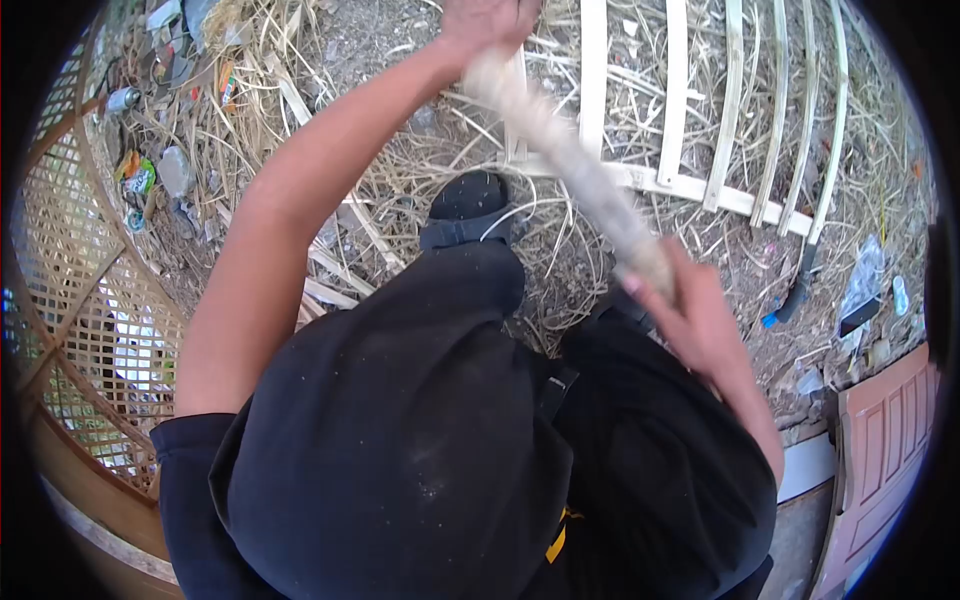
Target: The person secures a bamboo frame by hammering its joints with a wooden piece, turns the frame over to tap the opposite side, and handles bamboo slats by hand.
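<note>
My right hand is closed around the lower end of a thick pale wooden stick. The stick slants up to the left, and its far end is blurred and reaches my left wrist. At the top edge is my left hand, close to the end of a frame of pale slats; its fingers are cut off or hidden, and what they hold cannot be made out. The slatted frame lies on the ground, its upright slats joined to a curved crosspiece.
My sandalled foot stands below the frame among loose strips. A woven lattice panel is at the left. Litter, a dark curved piece and a clear plastic bag lie around. A brown panelled board is lower right.
</note>
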Tool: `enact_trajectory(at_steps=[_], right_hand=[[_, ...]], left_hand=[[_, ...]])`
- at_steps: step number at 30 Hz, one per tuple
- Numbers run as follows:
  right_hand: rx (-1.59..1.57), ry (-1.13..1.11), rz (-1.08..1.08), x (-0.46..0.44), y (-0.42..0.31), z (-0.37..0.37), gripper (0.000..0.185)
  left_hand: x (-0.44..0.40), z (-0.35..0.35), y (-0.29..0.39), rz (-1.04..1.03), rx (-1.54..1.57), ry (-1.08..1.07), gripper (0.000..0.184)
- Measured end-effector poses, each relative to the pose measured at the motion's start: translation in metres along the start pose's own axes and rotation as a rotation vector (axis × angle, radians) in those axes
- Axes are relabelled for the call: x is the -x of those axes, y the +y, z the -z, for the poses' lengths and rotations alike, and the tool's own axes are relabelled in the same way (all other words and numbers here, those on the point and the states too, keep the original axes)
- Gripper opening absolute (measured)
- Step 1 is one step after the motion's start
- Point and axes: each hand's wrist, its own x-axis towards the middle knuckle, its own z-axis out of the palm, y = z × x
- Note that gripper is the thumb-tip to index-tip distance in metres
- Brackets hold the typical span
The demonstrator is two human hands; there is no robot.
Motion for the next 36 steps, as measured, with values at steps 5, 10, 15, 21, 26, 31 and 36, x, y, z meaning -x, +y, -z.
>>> enact_trajectory(at_steps=[5, 10, 15, 21, 26, 31, 36], right_hand=[[-0.289, 0.351, 0.085, 0.001, 0.016, -0.011, 0.040], [0.019, 0.031, -0.023, 0.000, 0.000, -0.004, 0.040], [-0.402, 0.376, 0.047, 0.002, 0.013, -0.003, 0.030], [-0.007, 0.032, -0.057, 0.000, 0.000, -0.001, 0.043], [-0.496, 0.377, 0.000, 0.001, 0.011, -0.002, 0.043], [0.187, -0.232, -0.045, -0.008, 0.008, 0.001, 0.044], [-0.229, 0.310, -0.019, 0.003, -0.001, 0.008, 0.040]], left_hand=[[0.002, 0.012, 0.006, 0.046, 0.026, -0.084, 0.066], [-0.002, 0.010, 0.005, 0.068, -0.011, -0.116, 0.066], [0.003, 0.007, 0.000, -0.076, -0.079, -0.056, 0.065], [0.005, 0.011, 0.010, 0.030, -0.023, -0.130, 0.064], [-0.007, 0.012, 0.004, -0.089, -0.053, -0.112, 0.069], [-0.012, 0.022, 0.010, -0.054, -0.043, -0.216, 0.070], [-0.014, 0.019, 0.008, -0.066, -0.042, -0.264, 0.071]])
